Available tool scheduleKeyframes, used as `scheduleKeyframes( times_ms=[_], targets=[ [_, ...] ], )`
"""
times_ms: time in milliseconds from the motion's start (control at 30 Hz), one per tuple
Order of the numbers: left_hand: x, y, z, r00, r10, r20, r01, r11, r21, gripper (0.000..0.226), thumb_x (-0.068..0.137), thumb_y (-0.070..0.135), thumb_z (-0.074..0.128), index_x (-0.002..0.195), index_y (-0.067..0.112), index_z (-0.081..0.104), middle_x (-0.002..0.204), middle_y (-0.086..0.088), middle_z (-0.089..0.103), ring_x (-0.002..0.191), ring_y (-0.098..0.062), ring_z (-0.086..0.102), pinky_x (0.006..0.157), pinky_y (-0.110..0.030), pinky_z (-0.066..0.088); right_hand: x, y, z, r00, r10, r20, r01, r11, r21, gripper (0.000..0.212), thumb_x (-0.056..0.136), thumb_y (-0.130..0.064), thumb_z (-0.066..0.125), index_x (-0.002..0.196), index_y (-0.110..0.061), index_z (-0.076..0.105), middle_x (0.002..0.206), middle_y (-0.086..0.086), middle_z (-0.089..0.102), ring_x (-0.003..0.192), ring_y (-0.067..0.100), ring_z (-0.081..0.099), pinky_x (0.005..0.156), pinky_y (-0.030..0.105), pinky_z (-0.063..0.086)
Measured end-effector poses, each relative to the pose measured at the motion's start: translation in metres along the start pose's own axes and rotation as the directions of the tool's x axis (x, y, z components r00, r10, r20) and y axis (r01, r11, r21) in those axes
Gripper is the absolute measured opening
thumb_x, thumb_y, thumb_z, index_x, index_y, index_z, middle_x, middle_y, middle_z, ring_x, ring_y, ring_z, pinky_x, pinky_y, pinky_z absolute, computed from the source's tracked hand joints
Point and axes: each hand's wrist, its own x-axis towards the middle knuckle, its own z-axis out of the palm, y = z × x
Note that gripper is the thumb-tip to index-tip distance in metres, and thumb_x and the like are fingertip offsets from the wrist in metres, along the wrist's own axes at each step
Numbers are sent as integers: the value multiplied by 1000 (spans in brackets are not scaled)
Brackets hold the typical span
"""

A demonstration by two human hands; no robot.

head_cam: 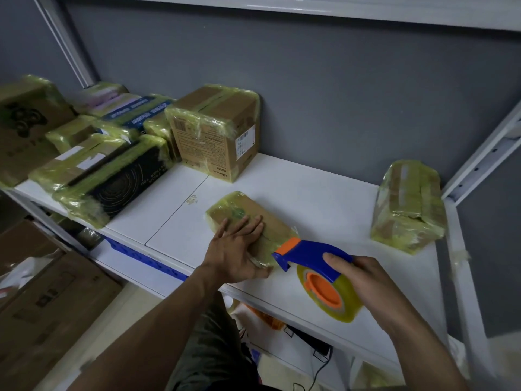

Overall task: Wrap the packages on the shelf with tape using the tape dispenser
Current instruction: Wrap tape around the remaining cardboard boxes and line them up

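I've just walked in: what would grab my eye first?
The blue-and-orange tape dispenser stands out, gripped by the right hand at the shelf front, its head at a small flat package that the left hand presses down. Behind on the left sits a pile of packages glossy with yellowish tape; one wrapped package stands alone at far right.

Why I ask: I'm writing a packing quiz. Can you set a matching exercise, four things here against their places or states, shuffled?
Things
1. left hand
2. right hand
3. tall box
4. end package

Places or states
A. stands at the right end of the shelf
B. presses flat on the small package
C. grips the tape dispenser
D. stands mid-shelf by the grey wall

Pairs: 1-B, 2-C, 3-D, 4-A
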Motion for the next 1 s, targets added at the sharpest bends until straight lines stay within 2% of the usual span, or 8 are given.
scheduleKeyframes(
  times_ms=[133,233,333,500,667,767,900,1000],
  targets=[
    [-1,2,1,999,47,24,-45,997,-61,104,73,85,48,158,48,0,168,20,-4,155,-14,-11,120,-53,-18,-2,7,6,1000,20,8,-20,1000,0,49,75,-68,71,93,-24,82,88,7,80,87,24,77,82,42,59],
    [-8,10,4,993,121,5,-121,989,-81,89,84,68,49,158,50,3,167,24,2,155,-14,-10,122,-57,-13,1,10,4,999,47,13,-47,999,-11,36,88,-59,71,94,-24,82,89,6,80,85,22,78,83,41,59],
    [-13,17,8,994,106,-24,-107,993,-45,86,85,73,42,160,44,11,167,24,4,155,-8,-2,125,-55,-1,3,12,0,997,78,13,-77,997,-27,44,77,-59,66,91,-19,81,87,7,79,84,22,76,78,38,54],
    [-4,14,1,995,102,16,-102,995,1,79,92,71,44,160,43,14,167,23,7,156,-13,6,126,-51,5,12,7,1,988,154,3,-153,986,-64,50,64,-54,64,89,-13,77,78,5,76,76,19,70,71,35,46],
    [1,7,4,996,84,40,-85,996,12,77,95,60,51,159,45,12,167,25,3,156,-13,3,126,-49,5,21,2,9,993,108,48,-100,983,-153,54,83,-65,74,73,-12,70,66,2,67,60,13,65,64,27,45],
    [3,3,7,997,72,35,-73,997,23,75,97,59,51,159,47,10,166,26,1,156,-11,1,126,-47,3,19,4,11,994,95,54,-85,983,-164,53,86,-63,72,79,-11,73,69,5,70,63,13,67,65,27,47],
    [7,2,4,993,97,66,-99,995,30,77,96,58,53,159,46,9,166,27,2,156,-9,1,125,-44,3,11,6,10,994,89,59,-79,984,-161,45,90,-58,71,77,-15,71,65,-1,67,59,11,66,58,20,46],
    [11,3,3,996,63,59,-64,998,2,76,95,57,55,158,47,15,165,28,7,155,-7,5,125,-40,2,2,9,4,994,96,48,-88,985,-149,51,89,-59,72,75,-10,70,64,1,65,59,13,62,64,27,45]
  ],
)
